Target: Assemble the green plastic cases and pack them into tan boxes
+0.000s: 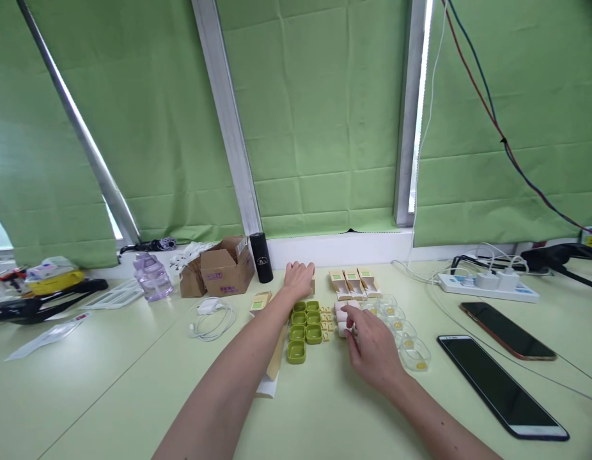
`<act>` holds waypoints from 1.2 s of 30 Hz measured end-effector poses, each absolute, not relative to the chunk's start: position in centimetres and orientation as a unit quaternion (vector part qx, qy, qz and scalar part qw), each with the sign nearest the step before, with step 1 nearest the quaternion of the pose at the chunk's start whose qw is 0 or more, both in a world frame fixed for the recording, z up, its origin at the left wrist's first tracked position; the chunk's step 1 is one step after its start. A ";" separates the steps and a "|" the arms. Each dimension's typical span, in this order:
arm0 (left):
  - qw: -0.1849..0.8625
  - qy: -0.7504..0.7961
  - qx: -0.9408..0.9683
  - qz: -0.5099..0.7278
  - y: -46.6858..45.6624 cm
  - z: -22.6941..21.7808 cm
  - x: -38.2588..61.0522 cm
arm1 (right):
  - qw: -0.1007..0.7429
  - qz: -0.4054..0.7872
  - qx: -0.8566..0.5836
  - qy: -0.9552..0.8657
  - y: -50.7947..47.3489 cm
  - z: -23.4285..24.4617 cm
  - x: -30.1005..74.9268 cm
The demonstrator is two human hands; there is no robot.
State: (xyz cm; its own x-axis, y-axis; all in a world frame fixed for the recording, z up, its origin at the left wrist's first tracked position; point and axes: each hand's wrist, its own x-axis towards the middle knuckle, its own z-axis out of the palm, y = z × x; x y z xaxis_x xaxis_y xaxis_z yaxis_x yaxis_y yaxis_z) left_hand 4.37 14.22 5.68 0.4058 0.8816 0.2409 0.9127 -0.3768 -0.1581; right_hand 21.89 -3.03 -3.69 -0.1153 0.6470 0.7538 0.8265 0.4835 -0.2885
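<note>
My left hand (300, 279) stretches out past the green square cups (297, 333). Its fingers are curled down beside a small tan carton (312, 287); what they grip is hidden. To the right, my right hand (375, 351) is bent with thumb and forefinger closed around a small white rounded piece (342, 328). Pale pink pieces (341, 308) lie just beyond its fingertips. Between cups and white pieces are rows of tiny yellow clips (326, 322). Clear plastic cups (413, 353) with yellow dots stand right of my right hand.
Open paper cartons (354, 283) stand at the back, and more packaging (275, 358) lies under my left forearm. A cardboard box (224, 268), black cylinder (261, 257), purple bottle (153, 278) and white charger cable (214, 317) are leftward. Two phones (502, 383) and a power strip (488, 287) are rightward.
</note>
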 end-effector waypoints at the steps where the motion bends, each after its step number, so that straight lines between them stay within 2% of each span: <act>1: 0.136 -0.546 -0.825 -0.051 14.4 5.1 4.3 | 0.439 -0.100 -0.498 -0.741 -3.1 -3.7 21.8; 11: 0.134 -0.555 -0.817 -0.078 13.1 2.8 4.4 | 0.433 -0.097 -0.490 -0.750 -3.3 -3.6 21.6; 24: 0.015 -0.589 -0.804 -0.085 11.3 0.6 5.5 | 0.430 -0.067 -0.469 -0.768 -3.4 -4.0 21.2; 36: -0.055 -0.633 -0.760 -0.136 15.1 0.4 6.0 | 0.328 0.048 -0.385 -0.862 -4.8 -3.5 20.3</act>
State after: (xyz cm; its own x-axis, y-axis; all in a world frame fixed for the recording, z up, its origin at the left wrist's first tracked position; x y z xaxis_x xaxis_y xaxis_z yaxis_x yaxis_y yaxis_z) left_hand 5.96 15.14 0.44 0.1625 0.9772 0.1367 0.9470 -0.1934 0.2565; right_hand 20.31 -4.79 -3.48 -0.4893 0.6939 0.5283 0.6314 0.6997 -0.3343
